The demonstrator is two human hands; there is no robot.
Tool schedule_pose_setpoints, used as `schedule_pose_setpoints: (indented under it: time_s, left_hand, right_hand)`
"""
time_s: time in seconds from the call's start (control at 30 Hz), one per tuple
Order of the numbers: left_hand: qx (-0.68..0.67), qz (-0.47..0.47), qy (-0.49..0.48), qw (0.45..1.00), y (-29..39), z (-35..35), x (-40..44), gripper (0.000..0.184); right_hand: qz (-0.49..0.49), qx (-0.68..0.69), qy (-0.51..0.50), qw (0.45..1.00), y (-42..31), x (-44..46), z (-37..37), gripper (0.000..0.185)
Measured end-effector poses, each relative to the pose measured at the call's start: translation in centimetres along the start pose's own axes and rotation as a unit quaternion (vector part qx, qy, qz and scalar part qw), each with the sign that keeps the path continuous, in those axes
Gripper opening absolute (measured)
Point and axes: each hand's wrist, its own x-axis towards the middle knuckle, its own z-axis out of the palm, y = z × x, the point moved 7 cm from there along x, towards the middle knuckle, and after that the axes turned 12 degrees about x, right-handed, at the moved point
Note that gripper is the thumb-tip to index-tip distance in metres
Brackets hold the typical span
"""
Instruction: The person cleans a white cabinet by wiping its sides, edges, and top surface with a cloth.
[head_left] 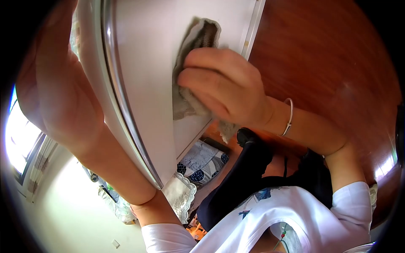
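Right fingers [206, 81] grasp grey cloth [184, 106] against white panel [145, 63] — left hand [59, 92]: grip unclear.

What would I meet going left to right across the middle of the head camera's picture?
Bright window → left hand → shiny metal strip → right hand holding a grey cloth → bracelet.

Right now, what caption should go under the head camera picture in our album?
Right fingers hold a greyish cloth against a white panel beside a curved silver strip.
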Motion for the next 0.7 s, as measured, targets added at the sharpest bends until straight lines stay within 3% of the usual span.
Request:
schedule_pose_setpoints:
  time_s: [0.13,0.17,0.2,0.23,0.3,0.33,0.4,0.43,0.5,0.53,0.57,0.6,0.63,0.67,0.7]
  left_hand:
    - [0.043,0.026,-0.015,0.999,0.0,0.4,0.0,0.035]
    - [0.072,0.044,-0.023,0.996,0.0,0.3,0.1,0.035]
    - [0.11,0.068,-0.029,0.991,0.0,0.2,0.4,0.036]
    - [0.156,0.096,-0.035,0.982,0.0,0.0,0.8,0.036]
    - [0.214,0.164,-0.047,0.962,0.0,0.0,1.4,0.037]
    - [0.21,0.181,-0.052,0.959,0.0,0.2,1.9,0.037]
    - [0.065,0.18,-0.103,0.976,-0.1,0.6,2.4,0.04]
    - [0.017,0.177,-0.12,0.977,0.2,0.6,2.7,0.041]
    - [0.075,0.073,-0.202,0.974,0.1,1.0,2.1,0.041]
    - [0.095,0.039,-0.228,0.968,0.3,1.3,1.4,0.042]
    - [-0.026,-0.035,-0.119,0.992,0.1,0.8,0.3,0.031]
    - [-0.149,-0.107,-0.004,0.983,-0.7,0.3,-0.5,0.032]
    - [-0.151,-0.108,-0.004,0.983,-0.5,0.7,0.3,0.032]
    - [-0.022,0.011,-0.065,0.998,1.4,1.4,1.9,0.027]
    - [0.046,0.071,-0.096,0.992,2.3,2.1,1.8,0.034]
  right_hand:
    - [-0.076,-0.079,-0.069,0.992,-2.7,-4.3,1.8,0.017]
    - [0.065,0.053,-0.142,0.986,-2.0,-6.8,2.4,0.018]
    - [0.203,0.183,-0.207,0.939,-1.1,-9.3,3.4,0.019]
    - [0.205,0.18,-0.206,0.94,-0.5,-10.2,3.4,0.019]
    - [-0.001,-0.011,-0.327,0.945,-0.9,-11.6,4.3,0.018]
    - [0.001,-0.012,-0.327,0.945,0.0,-11.4,4.0,0.018]
    - [0.016,-0.133,-0.214,0.968,2.7,-9.9,2.0,0.019]
    - [0.154,-0.202,-0.254,0.933,5.5,-8.9,1.3,0.022]
    - [0.287,-0.265,-0.29,0.874,9.4,-9.0,-0.3,0.025]
    - [0.33,-0.175,-0.168,0.912,10.7,-9.0,-2.2,0.031]
    - [0.363,-0.082,-0.04,0.927,11.7,-9.7,-3.9,0.037]
    - [0.36,-0.086,-0.04,0.928,11.1,-9.6,-3.5,0.037]
    - [0.309,-0.074,-0.068,0.946,8.6,-9.1,-1.9,0.038]
    - [0.256,-0.061,-0.095,0.96,5.7,-8.8,-0.8,0.039]
    - [0.254,-0.062,-0.094,0.961,3.5,-8.4,-0.9,0.039]
